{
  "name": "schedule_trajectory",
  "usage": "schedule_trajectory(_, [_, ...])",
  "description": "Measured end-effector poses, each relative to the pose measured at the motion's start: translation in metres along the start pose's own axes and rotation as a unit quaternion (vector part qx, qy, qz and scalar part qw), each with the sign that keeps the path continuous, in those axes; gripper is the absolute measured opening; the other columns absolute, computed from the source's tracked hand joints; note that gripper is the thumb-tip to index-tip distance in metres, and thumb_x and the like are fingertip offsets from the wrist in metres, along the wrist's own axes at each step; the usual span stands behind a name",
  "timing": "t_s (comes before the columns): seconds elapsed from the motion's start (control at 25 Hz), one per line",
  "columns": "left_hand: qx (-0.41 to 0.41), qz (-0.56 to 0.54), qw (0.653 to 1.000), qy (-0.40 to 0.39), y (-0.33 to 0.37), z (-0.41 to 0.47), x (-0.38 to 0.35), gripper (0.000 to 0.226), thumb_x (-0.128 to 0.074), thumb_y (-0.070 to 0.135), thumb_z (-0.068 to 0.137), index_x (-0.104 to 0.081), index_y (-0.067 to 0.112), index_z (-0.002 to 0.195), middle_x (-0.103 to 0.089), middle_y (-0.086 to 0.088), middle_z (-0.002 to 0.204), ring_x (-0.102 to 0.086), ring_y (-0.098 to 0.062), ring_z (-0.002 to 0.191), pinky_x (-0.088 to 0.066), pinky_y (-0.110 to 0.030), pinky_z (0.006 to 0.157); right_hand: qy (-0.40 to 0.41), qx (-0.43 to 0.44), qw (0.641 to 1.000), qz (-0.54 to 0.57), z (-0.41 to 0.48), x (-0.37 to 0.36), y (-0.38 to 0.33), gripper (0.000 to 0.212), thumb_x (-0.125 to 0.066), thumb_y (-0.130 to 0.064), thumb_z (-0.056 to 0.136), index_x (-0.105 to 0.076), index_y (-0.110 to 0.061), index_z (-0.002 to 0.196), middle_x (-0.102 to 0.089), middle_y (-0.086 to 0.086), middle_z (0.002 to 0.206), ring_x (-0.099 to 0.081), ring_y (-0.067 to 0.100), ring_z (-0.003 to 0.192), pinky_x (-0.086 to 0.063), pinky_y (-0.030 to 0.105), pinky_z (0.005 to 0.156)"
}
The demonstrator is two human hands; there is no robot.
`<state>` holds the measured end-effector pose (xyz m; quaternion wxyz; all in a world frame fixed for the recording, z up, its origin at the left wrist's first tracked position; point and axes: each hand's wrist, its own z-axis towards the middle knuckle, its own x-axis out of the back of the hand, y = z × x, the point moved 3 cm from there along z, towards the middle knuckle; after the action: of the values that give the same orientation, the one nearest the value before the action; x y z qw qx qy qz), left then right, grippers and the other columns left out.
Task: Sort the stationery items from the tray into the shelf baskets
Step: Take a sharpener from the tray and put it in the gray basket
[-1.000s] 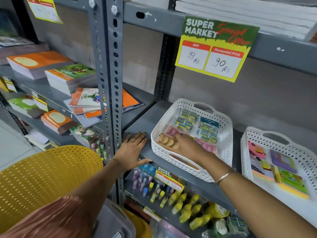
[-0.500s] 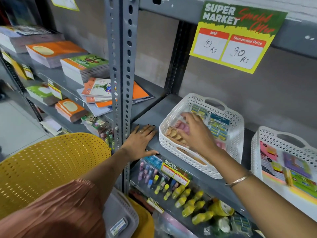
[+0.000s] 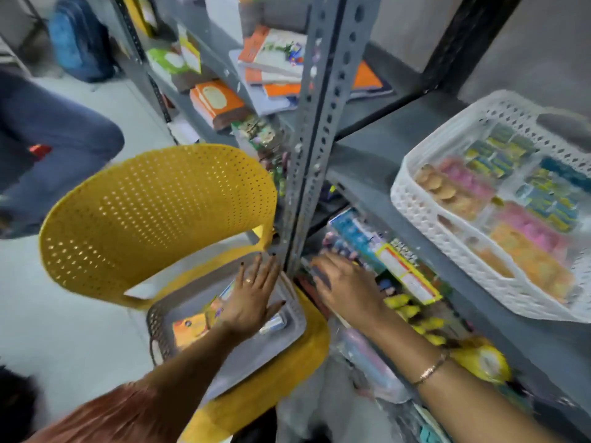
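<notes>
A grey tray (image 3: 256, 356) rests on the seat of a yellow chair (image 3: 153, 215). In it lie an orange packet (image 3: 188, 330) and a small silvery item (image 3: 273, 322). My left hand (image 3: 252, 295) hovers over the tray, fingers spread, holding nothing. My right hand (image 3: 345, 286) is just right of the grey shelf post (image 3: 313, 148), at the lower shelf's edge, fingers extended and blurred, nothing visible in it. A white basket (image 3: 415, 203) on the shelf holds packets of erasers in pink, orange and blue-green.
Stacks of notebooks (image 3: 278, 59) fill the left shelves. Yellow items (image 3: 412, 311) and a price tag (image 3: 406, 273) sit on the lower shelf under the basket. A person in blue jeans (image 3: 48, 148) stands at the left. A blue backpack (image 3: 80, 39) lies behind.
The view has swung down and left. My left hand dropped from the shelf to the tray. My right hand left the white basket and came down beside the shelf post.
</notes>
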<state>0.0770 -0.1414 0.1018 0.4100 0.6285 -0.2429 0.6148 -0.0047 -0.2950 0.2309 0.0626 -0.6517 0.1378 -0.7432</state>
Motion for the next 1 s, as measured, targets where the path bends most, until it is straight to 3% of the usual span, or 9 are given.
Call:
schedule_trajectory(0.12, [0.066,-0.003,0.989,-0.131,-0.009,-0.070,-0.062,0.078,-0.014,0.067,0.091,-0.028,0.009,0.141,-0.025,-0.011,0.151,-0.009,-0.031,0.140,-0.017,-0.057,0.106,-0.110,0.030,0.993,-0.011,-0.006,-0.085,0.005,0.018,-0.069,-0.014,0.068,-0.062,-0.013,0.085,-0.067,0.006,0.082,-0.068,0.026,0.079,-0.049,0.031,0.061])
schedule_trajectory(0.24, [0.103,-0.025,0.968,-0.227,-0.006,-0.121,-0.113,0.086,-0.021,0.073,0.087,-0.041,0.007,0.139,-0.031,-0.012,0.148,-0.020,-0.034,0.138,-0.018,-0.056,0.103,-0.195,0.039,0.980,-0.016,-0.012,-0.160,0.009,0.033,-0.080,-0.013,0.049,-0.062,-0.015,0.076,-0.067,0.003,0.072,-0.068,0.024,0.068,-0.048,0.024,0.044])
schedule_trajectory(0.32, [0.128,-0.034,0.956,-0.263,-0.007,-0.145,-0.142,0.086,-0.021,0.073,0.087,-0.049,0.006,0.134,-0.039,-0.013,0.144,-0.033,-0.037,0.133,-0.019,-0.056,0.101,-0.228,0.022,0.973,-0.006,-0.014,-0.209,0.012,0.033,-0.078,-0.013,0.056,-0.063,-0.013,0.085,-0.068,0.006,0.084,-0.067,0.025,0.081,-0.052,0.026,0.056])
schedule_trajectory(0.4, [0.143,-0.036,0.950,-0.275,-0.007,-0.157,-0.157,0.084,-0.019,0.071,0.088,-0.052,0.006,0.130,-0.044,-0.013,0.141,-0.039,-0.036,0.129,-0.030,-0.056,0.101,-0.276,0.018,0.961,0.003,-0.016,-0.244,0.016,0.033,-0.062,-0.010,0.076,-0.057,-0.006,0.108,-0.060,0.014,0.113,-0.055,0.030,0.110,-0.049,0.037,0.086])
schedule_trajectory(0.48, [0.150,-0.046,0.946,-0.284,-0.007,-0.159,-0.164,0.081,-0.017,0.068,0.089,-0.053,0.008,0.129,-0.045,-0.012,0.141,-0.043,-0.034,0.127,-0.043,-0.056,0.093,-0.302,0.033,0.952,-0.013,-0.018,-0.269,0.018,0.041,-0.056,-0.011,0.083,-0.047,-0.004,0.122,-0.051,0.015,0.128,-0.045,0.033,0.121,-0.039,0.042,0.100])
schedule_trajectory(0.6, [0.155,-0.049,0.949,-0.269,-0.006,-0.160,-0.167,0.083,-0.013,0.067,0.089,-0.051,0.008,0.132,-0.043,-0.012,0.142,-0.042,-0.033,0.127,-0.043,-0.055,0.091,-0.289,0.055,0.955,-0.037,-0.019,-0.291,0.021,0.046,-0.056,-0.010,0.083,-0.044,-0.006,0.127,-0.051,0.015,0.128,-0.045,0.033,0.120,-0.040,0.044,0.100])
schedule_trajectory(0.76, [0.152,-0.063,0.956,-0.243,-0.005,-0.157,-0.163,0.087,-0.012,0.071,0.086,-0.034,0.008,0.143,-0.016,-0.009,0.152,-0.020,-0.031,0.138,-0.025,-0.056,0.105,-0.268,0.061,0.960,-0.056,-0.016,-0.300,0.023,0.042,-0.061,-0.007,0.078,-0.050,-0.007,0.119,-0.054,0.014,0.118,-0.048,0.033,0.114,-0.048,0.045,0.091])
schedule_trajectory(1.0, [0.148,-0.036,0.955,-0.254,-0.007,-0.159,-0.166,0.087,-0.012,0.068,0.083,-0.018,0.011,0.148,-0.002,-0.008,0.156,-0.004,-0.028,0.142,-0.016,-0.054,0.111,-0.280,0.052,0.958,-0.023,-0.016,-0.301,0.025,0.042,-0.063,-0.013,0.079,-0.048,-0.007,0.118,-0.052,0.013,0.120,-0.045,0.031,0.115,-0.048,0.046,0.088])
